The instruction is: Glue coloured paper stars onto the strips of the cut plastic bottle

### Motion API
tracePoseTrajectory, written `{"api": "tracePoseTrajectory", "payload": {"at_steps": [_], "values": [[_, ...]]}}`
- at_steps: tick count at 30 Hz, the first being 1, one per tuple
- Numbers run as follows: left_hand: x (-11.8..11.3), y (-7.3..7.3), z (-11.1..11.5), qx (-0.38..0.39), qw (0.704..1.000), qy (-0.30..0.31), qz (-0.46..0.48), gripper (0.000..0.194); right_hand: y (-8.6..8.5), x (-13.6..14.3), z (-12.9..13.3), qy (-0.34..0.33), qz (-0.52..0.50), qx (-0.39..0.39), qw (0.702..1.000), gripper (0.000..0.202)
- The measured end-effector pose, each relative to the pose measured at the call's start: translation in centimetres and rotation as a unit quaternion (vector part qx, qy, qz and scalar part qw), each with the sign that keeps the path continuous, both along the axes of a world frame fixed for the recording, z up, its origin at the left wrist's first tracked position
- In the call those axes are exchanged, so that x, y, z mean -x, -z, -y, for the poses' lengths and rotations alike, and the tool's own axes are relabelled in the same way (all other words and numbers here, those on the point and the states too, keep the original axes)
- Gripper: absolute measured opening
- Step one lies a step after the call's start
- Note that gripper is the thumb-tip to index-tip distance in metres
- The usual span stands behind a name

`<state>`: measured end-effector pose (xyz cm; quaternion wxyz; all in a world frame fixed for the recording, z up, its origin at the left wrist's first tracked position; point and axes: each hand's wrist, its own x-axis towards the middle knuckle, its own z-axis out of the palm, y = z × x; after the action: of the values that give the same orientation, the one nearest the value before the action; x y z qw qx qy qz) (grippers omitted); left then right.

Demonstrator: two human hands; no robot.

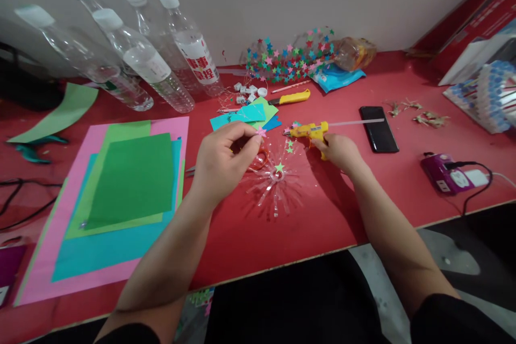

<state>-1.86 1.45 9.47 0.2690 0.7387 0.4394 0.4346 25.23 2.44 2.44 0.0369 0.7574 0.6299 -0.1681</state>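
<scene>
My left hand [226, 158] pinches a small pink paper star [261, 132] between thumb and forefinger. My right hand [341, 150] is wrapped round the grip of a yellow hot glue gun [312, 131], whose nozzle points left toward the star, a short gap apart. A clear glue stick [357, 122] sticks out of its back. Below and between my hands lies a clear plastic bottle piece cut into spread strips [276, 201], with a green paper star [279, 167] near its centre. Orange-handled scissors [263, 158] lie partly hidden behind my left hand.
Several clear bottles [197, 54] stand at the back left. Stacked coloured paper [133, 183] lies left. A yellow utility knife [294, 97], paper scraps [245, 114] and a star-covered bottle [290, 59] are behind. A phone [379, 129] and purple power strip [447, 173] lie right.
</scene>
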Motion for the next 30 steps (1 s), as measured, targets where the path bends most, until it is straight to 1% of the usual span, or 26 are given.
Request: {"api": "tracePoseTrajectory", "payload": {"at_steps": [3,6,9,13,16,18,21,22,24,27,29,30], "values": [[0.1,-0.1,0.0,0.001,1.000,-0.004,-0.006,0.015,-0.6,-0.6,0.3,-0.034,-0.015,-0.004,0.999,0.049],[0.3,0.0,-0.2,0.006,1.000,-0.011,-0.010,0.014,-1.4,-1.7,1.6,-0.092,-0.023,0.047,0.994,0.049],[0.2,0.4,-0.3,0.003,1.000,-0.011,-0.012,0.013,-1.4,-2.1,2.3,-0.122,-0.002,0.092,0.988,0.051],[-0.1,0.8,-0.3,-0.004,1.000,0.000,-0.021,0.014,-0.2,-0.6,1.5,-0.096,0.019,0.062,0.993,0.057],[-0.1,0.7,-0.3,-0.003,1.000,0.000,-0.025,0.015,0.1,0.1,0.8,-0.070,0.025,0.033,0.997,0.059],[0.0,0.6,-0.2,0.002,1.000,-0.002,-0.024,0.015,-0.2,-0.2,1.0,-0.080,0.008,0.035,0.996,0.056],[0.0,0.6,-0.3,0.009,1.000,-0.003,-0.020,0.014,-0.7,-1.3,2.0,-0.133,-0.046,0.069,0.988,0.051],[0.0,0.6,-0.3,0.009,1.000,-0.001,-0.019,0.014,-0.8,-1.6,2.4,-0.141,-0.050,0.078,0.986,0.051],[0.0,0.8,-0.4,0.009,1.000,0.001,-0.022,0.014,-1.0,-1.8,2.9,-0.136,-0.029,0.087,0.986,0.051],[0.0,0.9,-0.4,0.011,1.000,0.004,-0.029,0.014,-1.7,-1.6,3.4,-0.114,0.037,0.085,0.989,0.047],[0.0,0.8,-0.4,0.015,1.000,0.004,-0.027,0.014,-2.6,-1.3,3.5,-0.105,0.070,0.064,0.990,0.041],[0.0,0.8,-0.5,0.016,1.000,0.004,-0.024,0.014,-3.1,-1.1,3.4,-0.104,0.076,0.037,0.991,0.037]]}}
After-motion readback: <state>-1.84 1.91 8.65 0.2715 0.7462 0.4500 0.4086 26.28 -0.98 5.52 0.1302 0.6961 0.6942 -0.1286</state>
